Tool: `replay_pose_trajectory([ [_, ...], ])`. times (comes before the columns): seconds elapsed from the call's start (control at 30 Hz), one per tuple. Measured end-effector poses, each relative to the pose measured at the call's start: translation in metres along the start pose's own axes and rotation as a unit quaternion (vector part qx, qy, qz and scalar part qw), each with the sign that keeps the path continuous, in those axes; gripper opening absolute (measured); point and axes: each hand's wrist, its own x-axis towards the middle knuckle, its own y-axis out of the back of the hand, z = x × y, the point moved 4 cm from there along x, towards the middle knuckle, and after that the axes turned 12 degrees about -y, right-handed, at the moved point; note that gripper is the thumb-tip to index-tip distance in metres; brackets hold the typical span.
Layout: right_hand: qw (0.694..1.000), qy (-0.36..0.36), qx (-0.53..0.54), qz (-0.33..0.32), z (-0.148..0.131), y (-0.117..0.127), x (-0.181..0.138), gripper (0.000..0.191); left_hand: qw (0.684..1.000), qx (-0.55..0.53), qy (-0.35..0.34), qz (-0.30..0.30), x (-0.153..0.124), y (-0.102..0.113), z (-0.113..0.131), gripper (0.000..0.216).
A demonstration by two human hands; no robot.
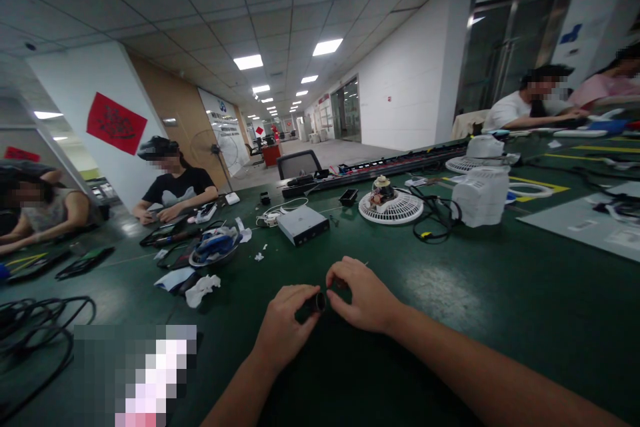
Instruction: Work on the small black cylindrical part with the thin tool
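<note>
Both my hands meet low in the middle of the dark green table [475,293]. My left hand [286,323] is closed around a small black cylindrical part [317,302], whose round end faces right. My right hand [361,295] is curled beside it, fingertips pinched together at the part's end; what they pinch is too small to make out.
A grey box [303,224] lies ahead, with a white fan grille [391,207] and a white fan body [480,195] to the right. Cables [35,333] trail at the left, white scraps [201,289] nearby. Other people sit at the left and far right.
</note>
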Motion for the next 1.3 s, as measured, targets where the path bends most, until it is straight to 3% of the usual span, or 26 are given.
replay_pose_trajectory([
  [0.27,0.984,-0.005,0.134,0.120,0.010,0.023,0.000,0.019,0.998,0.008,0.060,0.033,0.001,0.007,-0.005,0.032],
  [0.47,0.955,-0.021,0.287,0.070,0.020,0.014,0.000,0.030,0.995,0.007,0.084,0.052,0.000,0.007,-0.008,0.026],
  [0.67,0.969,-0.015,0.248,0.010,0.015,0.003,-0.001,0.032,0.998,0.004,0.061,0.034,0.001,0.005,-0.005,0.024],
  [1.0,0.964,-0.007,0.264,-0.013,0.014,-0.001,-0.003,0.032,0.998,-0.007,0.056,0.022,0.002,0.004,-0.003,0.026],
  [1.2,0.972,-0.024,0.232,0.020,0.013,0.001,-0.003,0.028,0.998,-0.008,0.058,0.025,0.002,0.003,-0.004,0.027],
  [1.3,0.974,-0.027,0.223,0.006,0.013,0.000,-0.003,0.029,0.997,-0.007,0.067,0.024,0.002,0.003,-0.006,0.028],
])
